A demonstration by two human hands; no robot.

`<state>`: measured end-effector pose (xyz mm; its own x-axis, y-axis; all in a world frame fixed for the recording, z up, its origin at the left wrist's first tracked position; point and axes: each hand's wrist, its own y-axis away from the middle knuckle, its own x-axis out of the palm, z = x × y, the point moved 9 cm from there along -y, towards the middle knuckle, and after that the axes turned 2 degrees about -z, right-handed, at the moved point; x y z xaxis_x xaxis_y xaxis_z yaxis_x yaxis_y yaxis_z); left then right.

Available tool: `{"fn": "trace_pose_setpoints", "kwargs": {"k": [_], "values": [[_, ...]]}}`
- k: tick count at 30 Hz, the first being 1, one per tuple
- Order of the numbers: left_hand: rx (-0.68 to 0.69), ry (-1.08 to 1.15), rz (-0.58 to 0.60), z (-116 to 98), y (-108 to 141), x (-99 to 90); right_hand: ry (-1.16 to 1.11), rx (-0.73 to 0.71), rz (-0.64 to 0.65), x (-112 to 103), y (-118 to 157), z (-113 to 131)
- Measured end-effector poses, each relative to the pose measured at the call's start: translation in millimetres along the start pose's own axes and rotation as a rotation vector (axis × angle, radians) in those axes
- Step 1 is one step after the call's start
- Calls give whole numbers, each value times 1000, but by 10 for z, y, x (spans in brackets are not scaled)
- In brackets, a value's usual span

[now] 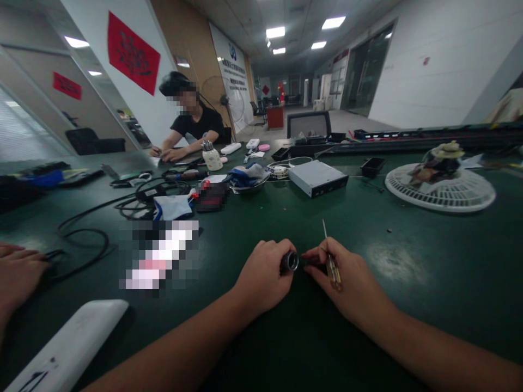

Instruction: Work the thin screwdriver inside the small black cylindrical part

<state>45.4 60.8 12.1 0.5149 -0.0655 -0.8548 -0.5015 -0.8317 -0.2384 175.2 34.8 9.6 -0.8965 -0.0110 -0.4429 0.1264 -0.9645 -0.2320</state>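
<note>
My left hand (265, 272) is closed around a black cylinder (291, 261) whose round, hollow end points right. My right hand (347, 275) is close beside it, with a small gap between the two. Held in its fingers is a screwdriver (334, 272) with a clear amber handle, its thin metal shaft pointing up and away from me. Something small and dark shows at my right thumb and fingertips, too unclear to name. Both hands are low over the green table (253, 223).
A white fan grille (441, 188) lies at the right, and a grey disc drive (317, 177) at the back middle. Black cables (85, 231) curl on the left, near another person's hand (20, 277). A white casing (69, 345) is front left. One person (196, 122) sits opposite.
</note>
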Motion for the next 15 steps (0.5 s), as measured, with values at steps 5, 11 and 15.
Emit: {"fn": "trace_pose_setpoints", "kwargs": {"k": [5, 11, 15], "values": [[9, 8, 1, -3, -2, 1, -75, -19, -31, -25, -1, -3], [29, 42, 7, -68, 12, -23, -209, -53, -118, -121, 12, 36], [53, 63, 34, -118, 28, -12, -186, -92, -94, -107, 53, 112]]}}
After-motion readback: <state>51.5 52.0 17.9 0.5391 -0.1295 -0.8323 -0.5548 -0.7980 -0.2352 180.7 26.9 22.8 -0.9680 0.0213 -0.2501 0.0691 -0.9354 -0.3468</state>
